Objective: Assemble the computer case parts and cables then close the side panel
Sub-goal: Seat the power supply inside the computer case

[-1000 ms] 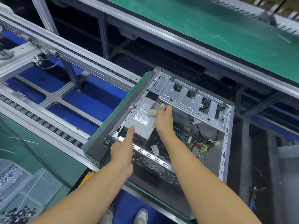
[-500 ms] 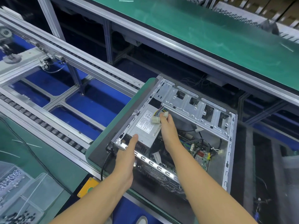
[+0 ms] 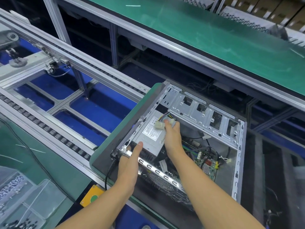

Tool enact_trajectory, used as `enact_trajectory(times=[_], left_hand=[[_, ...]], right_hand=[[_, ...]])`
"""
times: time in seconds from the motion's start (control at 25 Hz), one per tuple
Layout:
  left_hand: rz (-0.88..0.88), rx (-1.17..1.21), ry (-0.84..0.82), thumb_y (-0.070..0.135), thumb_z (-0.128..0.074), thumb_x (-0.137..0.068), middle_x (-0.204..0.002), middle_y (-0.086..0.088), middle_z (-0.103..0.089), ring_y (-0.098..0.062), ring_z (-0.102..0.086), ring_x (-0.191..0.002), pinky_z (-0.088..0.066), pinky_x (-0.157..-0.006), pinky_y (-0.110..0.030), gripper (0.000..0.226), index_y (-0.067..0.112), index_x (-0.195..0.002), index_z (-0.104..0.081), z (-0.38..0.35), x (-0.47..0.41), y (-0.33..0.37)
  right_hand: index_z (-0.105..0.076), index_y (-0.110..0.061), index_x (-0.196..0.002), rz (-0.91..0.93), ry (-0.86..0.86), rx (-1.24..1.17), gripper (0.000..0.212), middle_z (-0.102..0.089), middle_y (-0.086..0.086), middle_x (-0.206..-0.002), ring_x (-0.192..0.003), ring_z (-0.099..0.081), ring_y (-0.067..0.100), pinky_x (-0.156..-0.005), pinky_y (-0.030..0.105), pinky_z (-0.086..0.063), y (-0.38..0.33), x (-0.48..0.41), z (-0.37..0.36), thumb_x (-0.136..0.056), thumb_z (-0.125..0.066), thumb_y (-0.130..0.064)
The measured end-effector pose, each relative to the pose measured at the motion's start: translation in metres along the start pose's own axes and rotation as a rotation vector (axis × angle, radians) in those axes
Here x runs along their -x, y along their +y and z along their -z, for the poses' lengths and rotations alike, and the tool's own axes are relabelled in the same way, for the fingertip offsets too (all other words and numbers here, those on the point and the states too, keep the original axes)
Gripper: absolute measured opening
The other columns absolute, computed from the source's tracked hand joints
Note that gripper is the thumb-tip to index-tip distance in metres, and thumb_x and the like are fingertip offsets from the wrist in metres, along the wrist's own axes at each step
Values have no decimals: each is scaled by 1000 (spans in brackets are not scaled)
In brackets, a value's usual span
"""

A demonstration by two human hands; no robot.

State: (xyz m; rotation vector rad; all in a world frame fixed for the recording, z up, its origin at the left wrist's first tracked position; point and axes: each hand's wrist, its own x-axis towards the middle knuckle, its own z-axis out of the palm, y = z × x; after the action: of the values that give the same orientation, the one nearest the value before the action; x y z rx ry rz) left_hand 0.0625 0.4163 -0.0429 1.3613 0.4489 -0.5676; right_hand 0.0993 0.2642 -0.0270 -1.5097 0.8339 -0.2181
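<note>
1. Currently: case [image 3: 238,162] flat on green pallet [image 3: 118,134], open side up (motherboard [image 3: 206,162] exposed at near-right corner).
2. Left hand [image 3: 130,164] gripping case rim at near-left corner, thumb tip touching power supply [image 3: 148,138].
3. Right hand [image 3: 173,138] pinching white connectors [image 3: 159,125] on cable bundle [image 3: 165,115], just over power supply's far end, along case's left edge.

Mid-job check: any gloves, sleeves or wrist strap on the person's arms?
No. The left hand and right hand are bare, ungloved. The left forearm and right forearm are uncovered to the picture's edge; no sleeve, strap, watch or ring shows.
</note>
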Motion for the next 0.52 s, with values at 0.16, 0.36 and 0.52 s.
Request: enact_trajectory(times=[0.16,0.36,0.52], left_hand=[[12,20,13,80,-62,-68,-112,24,-42,-3,-42,-105,-26,-93,-33,80,33,-132,-50,-2,0,0],[-10,-19,-12,80,-55,-75,-122,23,-35,-3,-37,-117,-27,-101,-36,88,37,-149,-33,0,0,2],[26,51,2,75,-58,-77,-126,19,-32,-4,-29,-116,-25,-101,-35,86,42,-150,-28,-5,-1,1]], right_hand=[[-48,-22,-105,-10,16,-3,14,-62,17,-116,-109,-62,38,-93,50,-51,-1,-2,-1,-104,-48,-36],[-48,-20,-111,8,18,30,20,-61,11,-114,-96,-60,25,-76,37,-48,2,-5,-2,-104,-48,-38],[-47,-24,-106,0,21,45,15,-60,8,-109,-92,-59,21,-72,34,-45,4,-6,1,-104,-47,-39]])
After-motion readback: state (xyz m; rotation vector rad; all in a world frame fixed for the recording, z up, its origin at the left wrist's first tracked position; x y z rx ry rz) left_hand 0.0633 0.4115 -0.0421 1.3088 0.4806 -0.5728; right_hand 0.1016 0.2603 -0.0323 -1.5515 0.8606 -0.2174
